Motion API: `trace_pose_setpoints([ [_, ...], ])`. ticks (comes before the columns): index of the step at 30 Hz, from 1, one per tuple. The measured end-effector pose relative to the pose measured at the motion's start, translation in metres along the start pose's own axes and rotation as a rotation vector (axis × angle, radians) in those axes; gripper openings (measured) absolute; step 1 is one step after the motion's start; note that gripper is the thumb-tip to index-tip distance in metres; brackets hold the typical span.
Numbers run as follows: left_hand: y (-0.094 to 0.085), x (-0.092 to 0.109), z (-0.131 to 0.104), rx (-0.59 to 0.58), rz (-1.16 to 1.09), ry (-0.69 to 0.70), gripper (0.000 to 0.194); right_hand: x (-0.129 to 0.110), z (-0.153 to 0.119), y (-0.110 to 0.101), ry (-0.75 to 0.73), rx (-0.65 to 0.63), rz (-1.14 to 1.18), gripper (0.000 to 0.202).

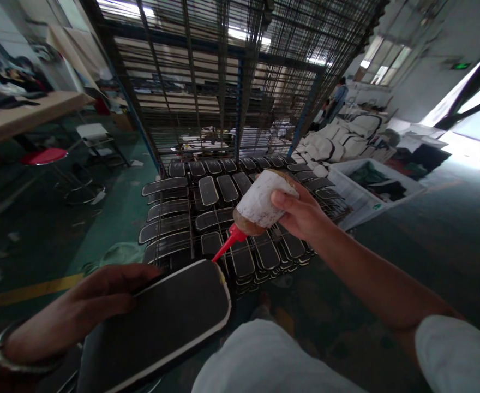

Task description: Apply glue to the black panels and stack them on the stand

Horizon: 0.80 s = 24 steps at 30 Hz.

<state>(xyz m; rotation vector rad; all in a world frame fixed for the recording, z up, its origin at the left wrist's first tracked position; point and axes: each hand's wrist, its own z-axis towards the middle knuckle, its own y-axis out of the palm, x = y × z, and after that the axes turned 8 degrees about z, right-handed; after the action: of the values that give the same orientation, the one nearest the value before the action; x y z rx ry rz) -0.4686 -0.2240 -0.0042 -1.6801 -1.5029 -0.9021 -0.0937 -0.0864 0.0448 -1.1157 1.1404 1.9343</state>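
Observation:
My left hand (101, 295) grips the left edge of a long dark panel (170, 316) with rounded corners and a white border, its thumb on top. In my right hand (297, 210) is a white-wrapped bottle (262, 202), tilted down to the left. The bottle's red nozzle (228, 244) has its tip at the panel's far edge, close to the rounded corner. A yellowish patch shows on the border just right of the tip.
Rows of similar dark panels (242, 259) lie on a rack ahead, below a tall wire frame (240, 98). A white bin (346, 191) stands right, beside piled white bundles (334, 139). Red stool (46, 156) and table (31, 114) are left. A person (339, 95) is far back.

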Motion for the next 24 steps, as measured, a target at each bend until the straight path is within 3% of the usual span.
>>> trace_pose_setpoints([
  [3, 0.001, -0.002, 0.001, -0.057, 0.097, 0.022, 0.032, 0.001, -0.003, 0.001, 0.012, 0.016, 0.018, 0.052],
  [8, -0.002, -0.003, 0.004, -0.023, 0.104, 0.066, 0.031, 0.005, -0.01, -0.005, 0.043, 0.003, 0.06, 0.048],
  [14, 0.006, 0.004, 0.004, -0.101, 0.089, 0.031, 0.031, 0.008, -0.023, -0.011, 0.078, 0.016, 0.099, 0.046],
  [21, 0.01, 0.004, 0.002, 0.088, 0.075, -0.002, 0.034, 0.012, -0.034, -0.015, 0.086, 0.077, 0.116, 0.046],
  [24, 0.008, 0.002, 0.006, 0.02, 0.04, -0.015, 0.033, 0.016, -0.037, -0.019, 0.066, 0.114, 0.139, 0.041],
])
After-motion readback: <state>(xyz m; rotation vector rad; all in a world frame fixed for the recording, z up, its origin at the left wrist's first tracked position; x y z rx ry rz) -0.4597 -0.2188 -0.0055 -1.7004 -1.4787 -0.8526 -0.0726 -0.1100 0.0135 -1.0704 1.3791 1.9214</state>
